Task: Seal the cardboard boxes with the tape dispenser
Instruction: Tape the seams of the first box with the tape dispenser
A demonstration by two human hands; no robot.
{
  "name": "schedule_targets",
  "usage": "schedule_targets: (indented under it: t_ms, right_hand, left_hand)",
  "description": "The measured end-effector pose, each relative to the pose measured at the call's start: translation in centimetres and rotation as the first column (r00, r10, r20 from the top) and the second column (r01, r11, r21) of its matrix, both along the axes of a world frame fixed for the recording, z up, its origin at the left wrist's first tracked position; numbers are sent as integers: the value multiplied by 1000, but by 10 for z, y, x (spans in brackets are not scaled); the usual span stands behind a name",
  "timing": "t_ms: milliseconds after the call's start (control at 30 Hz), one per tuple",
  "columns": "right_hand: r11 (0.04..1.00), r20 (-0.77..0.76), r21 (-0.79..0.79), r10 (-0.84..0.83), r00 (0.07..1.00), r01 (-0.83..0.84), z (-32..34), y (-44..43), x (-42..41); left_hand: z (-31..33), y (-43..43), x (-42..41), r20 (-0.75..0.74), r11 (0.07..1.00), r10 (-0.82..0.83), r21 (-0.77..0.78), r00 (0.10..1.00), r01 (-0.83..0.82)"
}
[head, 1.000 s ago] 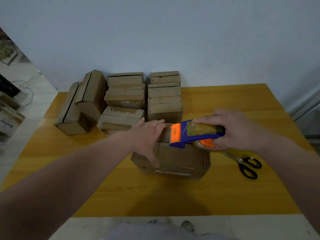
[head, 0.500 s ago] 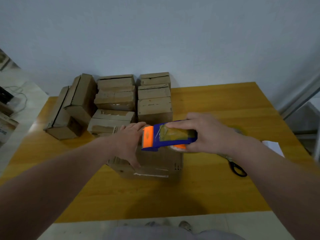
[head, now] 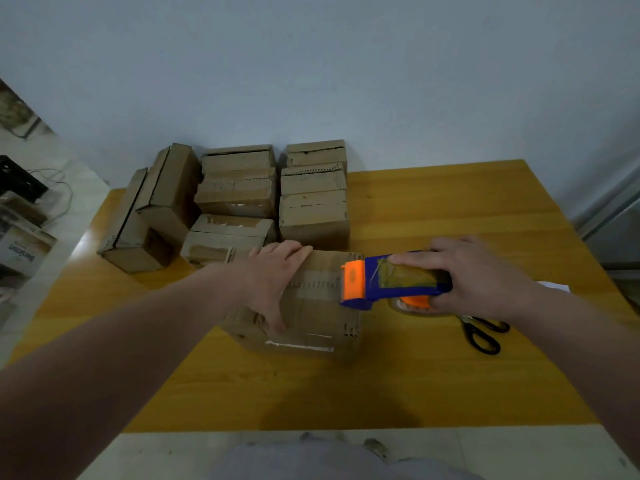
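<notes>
One box [head: 322, 306], two hands, one tape dispenser [head: 381, 282].
The left hand [head: 273, 275] lies flat on the table's [head: 311, 386] near box; the right hand [head: 485, 278] grips the tape dispenser at its right edge; one pair of scissors [head: 485, 336] lies beside; at least eight stacked boxes [head: 313, 216] stand behind.

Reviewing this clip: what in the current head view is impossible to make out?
Head view only:
1. The top seam of the brown cardboard box: its left end is covered by the left hand.
2. The tape roll in the blue and orange tape dispenser: mostly covered by the right hand.
3. The blades of the black-handled scissors: behind the right wrist.
4. The white sheet: mostly behind the right forearm.
</notes>
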State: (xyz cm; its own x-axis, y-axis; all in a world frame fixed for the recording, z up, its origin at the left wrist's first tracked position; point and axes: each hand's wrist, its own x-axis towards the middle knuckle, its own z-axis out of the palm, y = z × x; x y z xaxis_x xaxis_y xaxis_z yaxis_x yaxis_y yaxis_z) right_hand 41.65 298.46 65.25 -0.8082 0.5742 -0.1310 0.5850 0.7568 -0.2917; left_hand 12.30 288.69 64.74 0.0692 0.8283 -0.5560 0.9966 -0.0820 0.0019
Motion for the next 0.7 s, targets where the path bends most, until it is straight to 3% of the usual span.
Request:
schedule_targets:
  t_ms: [233,700]
  right_hand:
    - [999,-60,30,-13,998,15,-7,-2,0]
    - [990,-161,-137,-39,986,16,-43,7,60]
  left_hand:
    - [-8,16,43,108,1000,30,-2,994,-30]
    - [-13,19,44,49,1000,4,6,999,-5]
